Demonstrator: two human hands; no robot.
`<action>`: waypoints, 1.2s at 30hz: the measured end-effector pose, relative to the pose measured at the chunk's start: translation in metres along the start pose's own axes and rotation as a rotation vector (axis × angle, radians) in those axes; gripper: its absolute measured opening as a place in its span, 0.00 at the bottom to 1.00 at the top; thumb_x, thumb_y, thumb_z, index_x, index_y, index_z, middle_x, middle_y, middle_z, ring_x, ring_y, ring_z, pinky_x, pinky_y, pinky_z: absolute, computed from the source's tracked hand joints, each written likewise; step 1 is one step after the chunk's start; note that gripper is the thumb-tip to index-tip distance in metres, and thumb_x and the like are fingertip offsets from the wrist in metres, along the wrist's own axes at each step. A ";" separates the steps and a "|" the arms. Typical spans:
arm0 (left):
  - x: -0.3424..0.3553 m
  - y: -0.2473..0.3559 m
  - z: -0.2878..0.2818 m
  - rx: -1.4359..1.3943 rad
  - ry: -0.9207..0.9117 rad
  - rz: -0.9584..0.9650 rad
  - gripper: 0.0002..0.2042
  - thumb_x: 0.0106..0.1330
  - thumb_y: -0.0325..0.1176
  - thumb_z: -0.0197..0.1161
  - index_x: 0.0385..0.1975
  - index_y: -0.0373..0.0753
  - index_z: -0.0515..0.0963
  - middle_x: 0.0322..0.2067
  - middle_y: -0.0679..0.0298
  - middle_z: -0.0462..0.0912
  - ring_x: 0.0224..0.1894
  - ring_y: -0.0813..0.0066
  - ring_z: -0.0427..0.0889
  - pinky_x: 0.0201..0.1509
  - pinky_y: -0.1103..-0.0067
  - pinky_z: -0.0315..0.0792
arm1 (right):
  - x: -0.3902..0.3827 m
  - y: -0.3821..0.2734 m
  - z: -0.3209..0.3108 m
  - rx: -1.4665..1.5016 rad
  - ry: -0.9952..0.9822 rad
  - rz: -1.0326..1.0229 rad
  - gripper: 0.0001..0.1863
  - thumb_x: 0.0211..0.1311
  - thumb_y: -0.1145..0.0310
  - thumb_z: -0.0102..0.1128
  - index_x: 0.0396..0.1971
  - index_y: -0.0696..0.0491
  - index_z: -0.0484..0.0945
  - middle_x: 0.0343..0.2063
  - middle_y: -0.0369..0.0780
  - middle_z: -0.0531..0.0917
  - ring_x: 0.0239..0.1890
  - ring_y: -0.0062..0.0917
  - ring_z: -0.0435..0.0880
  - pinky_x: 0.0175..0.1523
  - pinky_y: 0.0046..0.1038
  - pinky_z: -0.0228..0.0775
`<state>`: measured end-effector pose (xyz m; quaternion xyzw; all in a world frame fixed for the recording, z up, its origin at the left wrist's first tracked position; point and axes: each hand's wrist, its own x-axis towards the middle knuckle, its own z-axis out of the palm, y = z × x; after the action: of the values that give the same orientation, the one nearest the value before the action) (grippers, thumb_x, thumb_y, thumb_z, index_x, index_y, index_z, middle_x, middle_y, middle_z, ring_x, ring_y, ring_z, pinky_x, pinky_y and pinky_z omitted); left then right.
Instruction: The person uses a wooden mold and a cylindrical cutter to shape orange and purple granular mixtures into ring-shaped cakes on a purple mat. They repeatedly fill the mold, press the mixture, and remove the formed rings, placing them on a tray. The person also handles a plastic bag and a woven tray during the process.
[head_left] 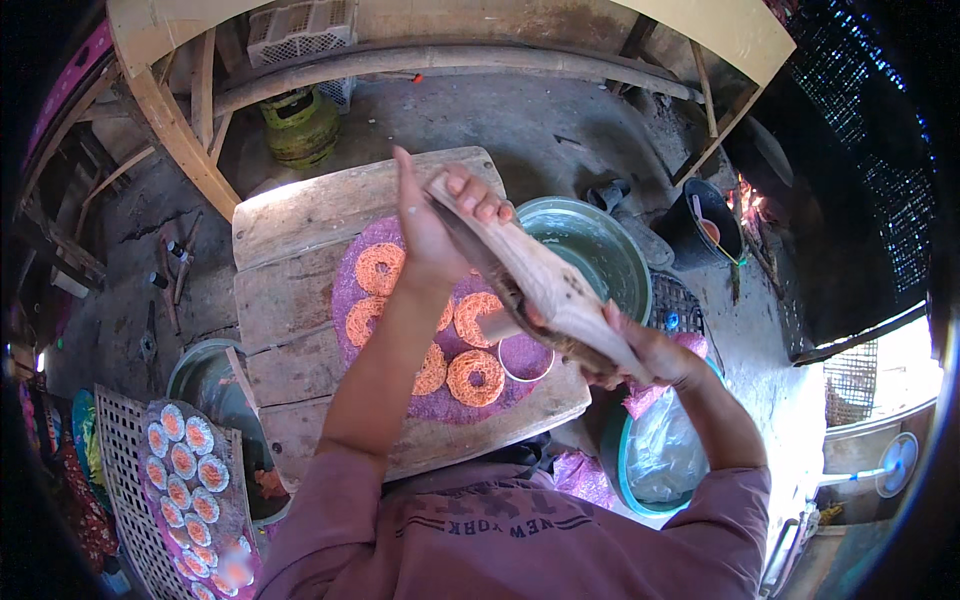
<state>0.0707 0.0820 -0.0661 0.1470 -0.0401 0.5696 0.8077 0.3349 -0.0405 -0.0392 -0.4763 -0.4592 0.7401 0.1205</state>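
Note:
A long, thick wooden press (pixel 555 275) is held slantwise above the worktable. My left hand (pixel 440 225) has its fingers hooked over the far end, thumb sticking up. Around the near right end my right hand (pixel 650 350) is closed. A short pale cylinder (pixel 498 325) juts from the press's underside. Below it, a round purple mat (pixel 350 265) carries several orange rings of thin strands, such as one ring (pixel 475 378) near the front. A thin white hoop (pixel 526 380) lies on the mat beside that ring. My left forearm and the press hide part of the mat.
The mat lies on a plank table (pixel 300 330). A green basin (pixel 640 270) of cloudy liquid stands beyond the press; a teal tub (pixel 615 450) with clear plastic is at right. At lower left, a woven tray (pixel 125 450) bears several white-and-orange rounds. A gas cylinder (pixel 300 130) stands behind.

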 end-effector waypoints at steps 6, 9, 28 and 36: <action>0.003 -0.049 -0.069 -0.199 0.324 0.040 0.30 0.64 0.70 0.41 0.16 0.48 0.64 0.12 0.70 0.63 0.19 0.71 0.66 0.36 0.68 0.66 | 0.005 -0.002 -0.022 -0.117 0.080 0.216 0.41 0.65 0.29 0.27 0.45 0.53 0.73 0.19 0.36 0.75 0.16 0.17 0.71 0.20 0.20 0.62; -0.001 -0.051 -0.084 -0.181 0.362 0.045 0.29 0.64 0.69 0.42 0.16 0.48 0.63 0.12 0.70 0.61 0.19 0.71 0.65 0.34 0.69 0.65 | 0.013 0.013 -0.020 -0.111 0.081 0.227 0.42 0.64 0.27 0.27 0.34 0.54 0.74 0.16 0.34 0.72 0.14 0.17 0.69 0.18 0.20 0.60; -0.002 -0.086 -0.083 -0.289 0.459 -0.027 0.27 0.67 0.63 0.39 0.12 0.51 0.61 0.09 0.73 0.57 0.14 0.74 0.61 0.30 0.72 0.63 | -0.015 0.009 -0.011 -0.431 0.417 0.283 0.42 0.64 0.29 0.34 0.28 0.59 0.77 0.12 0.35 0.71 0.11 0.18 0.69 0.15 0.24 0.60; -0.020 -0.065 -0.061 -0.095 0.583 0.023 0.25 0.68 0.59 0.38 0.12 0.51 0.59 0.08 0.75 0.55 0.12 0.78 0.58 0.24 0.76 0.60 | -0.001 0.037 0.005 -0.278 0.397 0.302 0.40 0.66 0.31 0.35 0.26 0.58 0.75 0.11 0.34 0.70 0.11 0.17 0.67 0.15 0.23 0.58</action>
<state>0.1182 0.0608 -0.1410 -0.0614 0.1653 0.5945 0.7845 0.3411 -0.0642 -0.0670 -0.6869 -0.4475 0.5719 0.0301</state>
